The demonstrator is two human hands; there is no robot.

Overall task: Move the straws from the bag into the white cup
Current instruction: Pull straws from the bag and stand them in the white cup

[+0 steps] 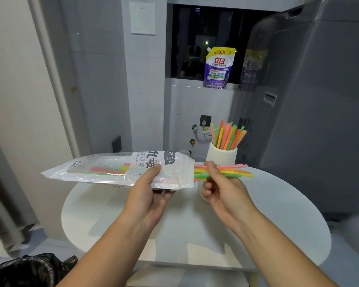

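A long clear plastic straw bag (104, 169) with printed labels lies level above the table, gripped near its open right end by my left hand (148, 189). A few coloured straws remain inside it at the left. A bundle of pink, yellow, orange and green straws (234, 170) sticks out of the bag's mouth to the right, pinched by my right hand (220, 183). Behind them, at the table's far edge, a white ribbed cup (221, 156) stands with several coloured straws (228, 135) upright in it.
The round white table (278, 220) is under both hands. A grey washing machine (311, 100) rises at the right. A purple detergent pouch (219, 68) sits on the window ledge. A black plastic bag (29, 270) lies at lower left.
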